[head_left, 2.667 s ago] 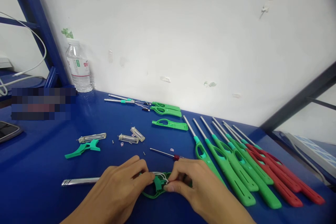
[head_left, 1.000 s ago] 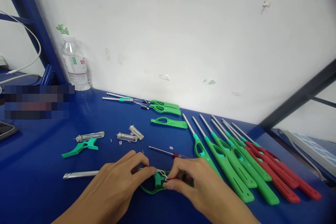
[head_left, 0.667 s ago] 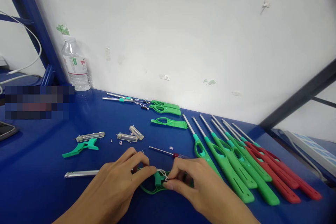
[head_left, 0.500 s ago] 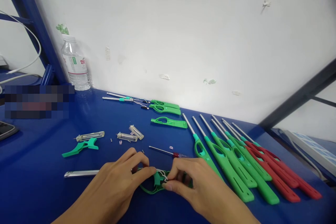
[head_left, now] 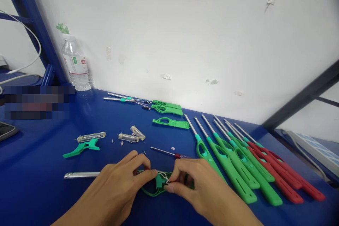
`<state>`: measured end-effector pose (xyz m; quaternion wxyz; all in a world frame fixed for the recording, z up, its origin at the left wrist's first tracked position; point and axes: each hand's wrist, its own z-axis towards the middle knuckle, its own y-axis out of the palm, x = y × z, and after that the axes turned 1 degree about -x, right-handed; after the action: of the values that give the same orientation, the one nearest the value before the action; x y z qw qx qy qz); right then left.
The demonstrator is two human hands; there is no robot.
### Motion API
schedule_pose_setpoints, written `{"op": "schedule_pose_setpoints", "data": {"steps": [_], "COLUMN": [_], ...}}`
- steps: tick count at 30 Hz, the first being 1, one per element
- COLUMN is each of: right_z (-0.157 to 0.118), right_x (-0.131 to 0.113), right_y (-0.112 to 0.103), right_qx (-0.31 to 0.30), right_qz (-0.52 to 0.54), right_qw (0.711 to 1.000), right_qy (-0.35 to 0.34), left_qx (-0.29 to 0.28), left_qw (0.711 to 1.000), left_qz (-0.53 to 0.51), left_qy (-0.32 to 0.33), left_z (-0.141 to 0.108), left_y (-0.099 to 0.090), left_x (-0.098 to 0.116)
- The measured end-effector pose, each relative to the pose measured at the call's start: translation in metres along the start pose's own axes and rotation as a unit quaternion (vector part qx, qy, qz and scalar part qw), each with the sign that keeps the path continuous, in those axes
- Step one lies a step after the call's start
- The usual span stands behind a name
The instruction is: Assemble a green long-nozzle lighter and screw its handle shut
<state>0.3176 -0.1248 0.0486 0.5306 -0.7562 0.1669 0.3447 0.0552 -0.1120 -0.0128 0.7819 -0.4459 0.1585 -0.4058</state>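
In the head view, an opened green utility-lighter casing (head_left: 153, 194) lies on the blue table between my hands. My left hand (head_left: 123, 178) is closed on its left part, thumb and forefinger at the upper edge. A metal lighter tube (head_left: 81, 175) sticks out left from under that hand. Inside the casing sits a teal trigger (head_left: 159, 180), with thin white wires (head_left: 164, 174) looping over it. My right hand (head_left: 194, 180) pinches the wires at the trigger's right side with thumb and forefinger. That hand hides the casing's right end.
Several assembled green lighters (head_left: 230, 162) and red lighters (head_left: 280, 173) lie at right. Behind my hands are a screwdriver (head_left: 162, 151), clear fuel tanks (head_left: 128, 137) and small screws. Loose teal triggers (head_left: 82, 147) lie left. Casing halves (head_left: 171, 123) and a water bottle (head_left: 76, 65) are farther back.
Almost nothing differs. Both hands keep their grip on the casing and wires, and the view has shifted very slightly.
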Motion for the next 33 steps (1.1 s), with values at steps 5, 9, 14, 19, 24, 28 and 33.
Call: {"op": "schedule_pose_setpoints", "data": {"steps": [5, 9, 14, 19, 24, 28, 33], "right_z": [-0.001, 0.002, 0.004, 0.003, 0.002, 0.000, 0.001], "right_x": [0.002, 0.003, 0.006, 0.008, 0.006, 0.002, 0.005], "right_y": [0.001, 0.001, 0.003, 0.003, 0.001, -0.002, -0.002], "right_qx": [-0.001, 0.002, 0.000, 0.002, 0.002, -0.003, -0.001], "right_qz": [0.009, 0.009, 0.024, 0.023, 0.031, 0.006, 0.010], "right_qw": [1.000, 1.000, 1.000, 1.000, 0.999, 1.000, 1.000], "right_qy": [-0.002, 0.009, -0.001, -0.003, -0.007, -0.009, -0.027], "left_qx": [-0.006, -0.042, -0.035, -0.030, -0.021, -0.030, -0.033], "left_qw": [1.000, 0.999, 0.999, 0.999, 0.999, 0.998, 0.998], "left_qz": [0.011, 0.001, -0.008, -0.022, -0.045, -0.049, -0.047], "left_qy": [0.004, -0.020, -0.008, -0.005, -0.004, -0.011, -0.014], "left_z": [-0.002, 0.000, 0.005, 0.004, 0.003, 0.003, 0.003], "left_y": [-0.001, -0.007, -0.010, -0.008, -0.007, -0.005, -0.004], "left_x": [0.001, 0.008, 0.015, 0.015, 0.015, 0.015, 0.015]}}
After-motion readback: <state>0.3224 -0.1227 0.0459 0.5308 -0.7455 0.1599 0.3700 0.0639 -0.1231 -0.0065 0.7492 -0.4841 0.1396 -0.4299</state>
